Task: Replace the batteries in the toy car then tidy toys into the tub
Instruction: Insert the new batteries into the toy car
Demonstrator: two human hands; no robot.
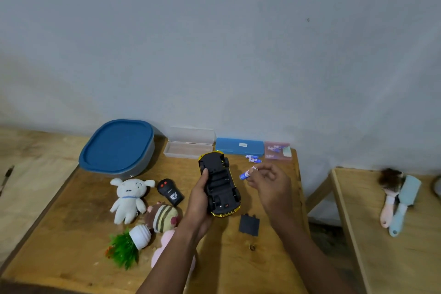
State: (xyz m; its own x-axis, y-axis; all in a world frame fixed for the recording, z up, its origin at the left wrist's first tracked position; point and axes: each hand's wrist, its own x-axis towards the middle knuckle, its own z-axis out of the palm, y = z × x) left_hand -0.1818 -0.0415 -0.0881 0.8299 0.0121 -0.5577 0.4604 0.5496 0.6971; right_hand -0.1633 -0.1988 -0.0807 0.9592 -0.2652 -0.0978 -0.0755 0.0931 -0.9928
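Note:
My left hand [199, 200] holds the yellow toy car [219, 182] upside down above the table, its black underside up and the battery bay uncovered. My right hand [268, 185] pinches a blue battery [245, 174] just right of the car. The black battery cover [249, 224] lies on the table below my right hand. Loose blue batteries [253, 158] lie behind the car. The grey tub with a blue lid [117, 147] stands shut at the back left. A white plush [130, 198], a black remote [170, 191], a striped plush [162, 217], a pink plush [164, 249] and a toy plant [130, 244] lie at the left.
A clear open case [188, 144], a blue case [239, 147] and a pink box with batteries [278, 150] line the wall. The wooden table [71, 234] ends just right of my right arm. A second table [386, 258] at the right holds two brushes [396, 203].

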